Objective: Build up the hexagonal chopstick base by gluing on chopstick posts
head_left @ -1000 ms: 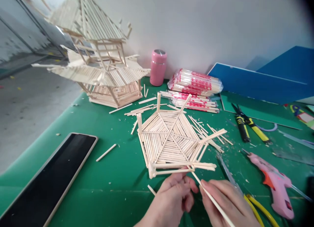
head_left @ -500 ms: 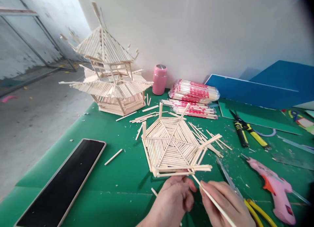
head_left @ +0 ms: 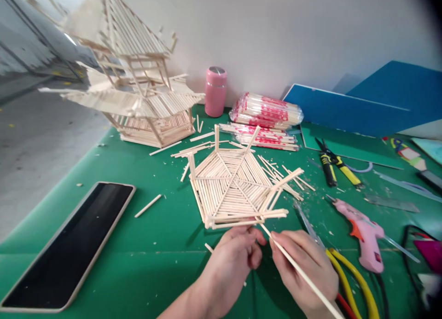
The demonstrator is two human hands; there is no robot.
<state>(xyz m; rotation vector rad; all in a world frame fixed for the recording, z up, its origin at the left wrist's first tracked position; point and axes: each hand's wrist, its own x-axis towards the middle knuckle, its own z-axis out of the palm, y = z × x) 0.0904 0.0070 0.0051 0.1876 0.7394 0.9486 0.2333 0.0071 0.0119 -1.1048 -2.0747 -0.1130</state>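
A hexagonal frame of wooden sticks [head_left: 235, 185], with short posts rising at its corners, is at the middle of the view. My left hand [head_left: 231, 259] is at its near edge, fingers curled, with the fingertips partly hidden under the frame; it supports that edge. Between the thumb and fingers of my right hand [head_left: 304, 266] is a long thin stick [head_left: 293, 263]. The tip of this stick touches the near right corner of the frame.
A stick pagoda [head_left: 138, 93] stands at the back left, a phone [head_left: 69, 245] lies front left. Behind are a pink flask [head_left: 216, 91] and wrapped stick bundles [head_left: 265, 112]. Pliers [head_left: 334, 162], a pink glue gun [head_left: 361, 234] and yellow-handled tool [head_left: 355, 282] lie right.
The whole view has shifted, so the objects appear further left and higher. Both hands keep the same hold at the frame's near edge, and the stick's tip remains at the corner.
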